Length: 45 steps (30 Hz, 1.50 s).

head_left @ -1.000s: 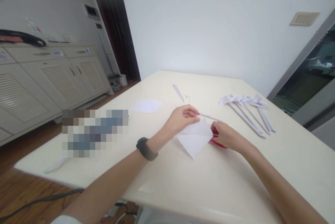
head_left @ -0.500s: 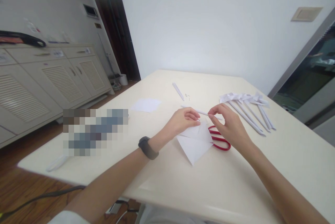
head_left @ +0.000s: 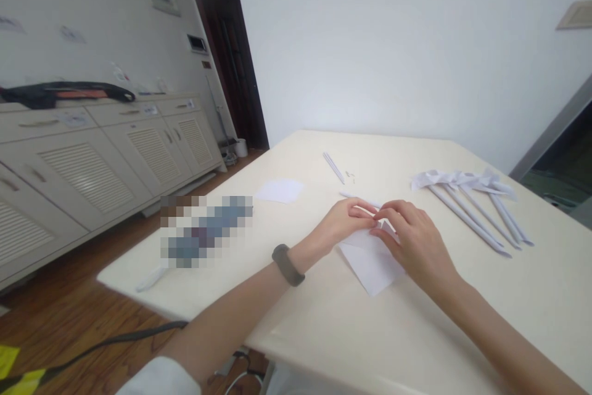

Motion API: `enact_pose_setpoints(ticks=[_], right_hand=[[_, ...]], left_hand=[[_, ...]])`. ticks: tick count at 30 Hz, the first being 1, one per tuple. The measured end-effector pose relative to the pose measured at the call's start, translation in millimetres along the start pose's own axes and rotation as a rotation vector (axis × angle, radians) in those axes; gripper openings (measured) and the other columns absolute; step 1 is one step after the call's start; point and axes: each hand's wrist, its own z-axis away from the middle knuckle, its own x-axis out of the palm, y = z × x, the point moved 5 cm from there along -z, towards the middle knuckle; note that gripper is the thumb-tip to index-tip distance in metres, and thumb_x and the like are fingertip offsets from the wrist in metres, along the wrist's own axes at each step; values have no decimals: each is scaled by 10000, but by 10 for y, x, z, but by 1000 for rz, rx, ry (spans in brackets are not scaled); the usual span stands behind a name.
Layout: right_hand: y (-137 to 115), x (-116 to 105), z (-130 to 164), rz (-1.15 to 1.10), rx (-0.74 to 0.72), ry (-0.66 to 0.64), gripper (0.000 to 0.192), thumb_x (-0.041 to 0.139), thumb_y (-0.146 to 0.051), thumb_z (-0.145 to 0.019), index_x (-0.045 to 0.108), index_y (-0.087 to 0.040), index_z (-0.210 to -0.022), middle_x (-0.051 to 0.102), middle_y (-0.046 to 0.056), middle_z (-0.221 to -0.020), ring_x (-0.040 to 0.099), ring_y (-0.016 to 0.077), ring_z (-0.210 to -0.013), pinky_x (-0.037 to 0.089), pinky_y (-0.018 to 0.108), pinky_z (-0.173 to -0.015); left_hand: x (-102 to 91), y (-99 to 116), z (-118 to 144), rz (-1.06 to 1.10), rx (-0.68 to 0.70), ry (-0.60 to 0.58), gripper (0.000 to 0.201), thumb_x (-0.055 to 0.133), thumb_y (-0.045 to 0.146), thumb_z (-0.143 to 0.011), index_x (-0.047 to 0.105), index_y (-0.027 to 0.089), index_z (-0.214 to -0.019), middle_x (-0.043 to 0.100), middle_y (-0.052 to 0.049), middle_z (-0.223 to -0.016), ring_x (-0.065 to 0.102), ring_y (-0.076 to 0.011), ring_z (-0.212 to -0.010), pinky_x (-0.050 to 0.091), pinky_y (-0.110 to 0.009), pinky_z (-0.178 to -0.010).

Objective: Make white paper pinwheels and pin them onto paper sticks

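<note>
My left hand [head_left: 354, 220], with a dark band on its wrist, is pinched closed over the white paper. Against its fingertips, my right hand [head_left: 416, 241] curls its thumb and forefinger together. Whatever lies between the fingertips is too small and covered to make out. Below both hands, white paper sheets [head_left: 372, 268] lie on the table, one corner pointing towards me. A thin rolled paper stick [head_left: 359, 198] rests just behind the fingers, its right end covered by them. The red-handled scissors are hidden behind my right hand.
Thin paper rolls [head_left: 333, 167] and tiny scraps [head_left: 350, 175] lie farther back on the table [head_left: 314, 333]. Long paper rolls with crumpled white tops [head_left: 472, 207] are at the right. Left are a white sheet [head_left: 280, 190] and a blurred-out object [head_left: 203, 235].
My right hand has come leftwards until its fingertips meet those of my left hand, and it now covers the red-handled scissors. The whole view has swung a little to the left.
</note>
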Motion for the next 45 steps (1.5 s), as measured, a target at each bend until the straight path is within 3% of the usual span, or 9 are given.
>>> enact_pose_setpoints(ticks=[5, 9, 17, 23, 30, 39, 45], right_hand=[[23, -17, 13, 24, -1, 32, 104, 531, -202, -844, 530, -193, -948, 581, 70, -992, 540, 205, -857, 383, 345, -752], [44, -26, 8, 37, -12, 48, 78, 541, -203, -840, 547, -193, -916, 582, 60, -980, 542, 191, -844, 389, 338, -765], [26, 9, 12, 40, -20, 9, 65, 579, -184, -812, 539, -174, -863, 578, 52, -962, 538, 177, -827, 402, 326, -757], [32, 42, 2, -40, -17, -27, 48, 494, -153, -847, 534, -176, -832, 586, 50, -908, 533, 178, -817, 408, 324, -724], [201, 20, -15, -354, 242, -82, 107, 462, -189, -841, 552, -197, -784, 578, 41, -914, 548, 166, -793, 438, 285, -647], [296, 29, -43, -747, 418, -162, 166, 504, -270, -823, 624, -189, -741, 610, 30, -875, 573, 152, -820, 447, 280, -730], [303, 117, 2, -952, 543, -287, 197, 525, -345, -809, 617, -184, -746, 628, 18, -782, 585, 158, -736, 427, 264, -626]], left_hand=[[-38, 1, 10, -14, -22, 15, 233, 628, 226, -725, 609, 188, -954, 683, -41, -841, 620, -172, -825, 424, -294, -767], [-38, -4, 12, -3, -47, 16, 254, 628, 225, -723, 601, 181, -972, 687, -46, -821, 622, -165, -782, 428, -273, -717], [-39, -4, 10, -67, -43, 38, 244, 632, 207, -704, 612, 181, -946, 692, -30, -767, 629, -161, -757, 428, -254, -687], [-38, -15, -28, -131, -33, 42, 204, 620, 192, -703, 599, 179, -905, 690, -35, -764, 630, -156, -749, 438, -251, -683], [-9, 10, -63, -136, -26, -20, 235, 634, 164, -687, 585, 166, -917, 670, -50, -795, 634, -173, -806, 464, -288, -745], [79, -59, -66, -126, -80, -141, 335, 675, 179, -641, 568, 186, -958, 611, -3, -760, 618, -156, -738, 475, -272, -661], [98, -64, -36, -136, -82, -194, 397, 682, 193, -635, 554, 200, -1010, 640, -28, -858, 637, -199, -826, 487, -300, -696]])
